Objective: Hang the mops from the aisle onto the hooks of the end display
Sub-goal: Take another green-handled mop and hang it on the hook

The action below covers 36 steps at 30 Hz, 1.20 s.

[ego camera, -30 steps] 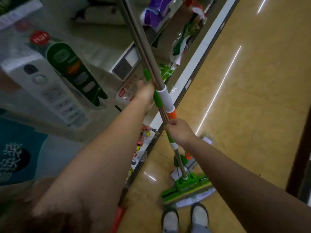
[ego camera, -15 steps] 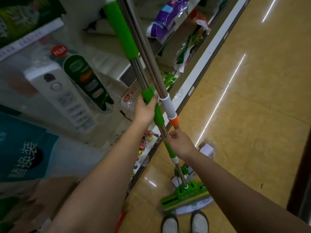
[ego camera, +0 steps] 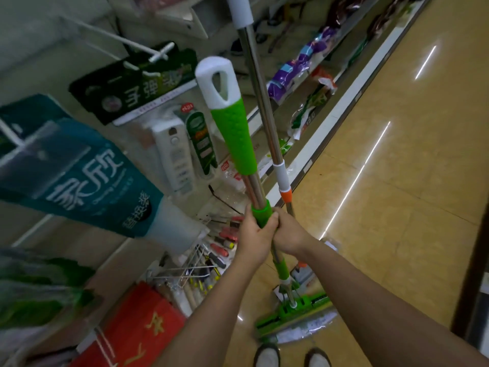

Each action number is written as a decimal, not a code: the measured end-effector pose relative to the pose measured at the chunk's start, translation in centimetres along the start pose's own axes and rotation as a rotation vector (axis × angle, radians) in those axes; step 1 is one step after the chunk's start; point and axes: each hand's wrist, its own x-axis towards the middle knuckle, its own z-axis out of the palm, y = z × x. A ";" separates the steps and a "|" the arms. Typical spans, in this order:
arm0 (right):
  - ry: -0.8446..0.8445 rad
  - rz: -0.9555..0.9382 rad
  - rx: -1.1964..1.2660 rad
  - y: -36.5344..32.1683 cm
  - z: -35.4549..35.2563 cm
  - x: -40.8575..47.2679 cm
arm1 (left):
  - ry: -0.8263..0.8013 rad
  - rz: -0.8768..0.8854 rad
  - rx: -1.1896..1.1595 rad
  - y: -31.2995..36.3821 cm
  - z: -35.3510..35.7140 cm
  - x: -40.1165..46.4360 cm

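I hold a green mop [ego camera: 236,139] upright in front of me. Its green grip ends in a white cap with a hanging hole [ego camera: 219,84], level with a white hook [ego camera: 148,53] on the end display. My left hand [ego camera: 255,235] grips the green collar on its steel pole, and my right hand [ego camera: 289,234] grips the pole right beside it. A second mop [ego camera: 260,99] with a steel pole and a white and orange collar stands just behind. The green mop head [ego camera: 293,312] rests on the floor near my shoes.
Packaged goods hang on the end display [ego camera: 79,178] at left, with a white power strip pack [ego camera: 176,157] and screwdrivers [ego camera: 222,242] lower down. A red bag [ego camera: 137,329] stands on the floor. Aisle shelving [ego camera: 312,75] runs away at the upper right, beside tan floor tiles [ego camera: 397,207].
The camera tilted up, so the green grip and white cap now show. My hands slid together on the pole, and the mop rose toward the display hooks.
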 end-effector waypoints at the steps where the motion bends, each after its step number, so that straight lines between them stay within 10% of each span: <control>1: -0.027 -0.021 -0.043 -0.6 -0.4 -0.9 | 0.005 -0.003 -0.011 0.2 0.0 -1.0; 19: -0.375 -0.852 -0.108 -16.8 1.6 -24.2 | 0.358 0.059 -0.049 5.9 -5.0 -21.4; 36: -0.870 -1.383 0.258 -27.7 29.8 -51.8 | 1.137 0.239 -0.055 9.9 -27.8 -55.1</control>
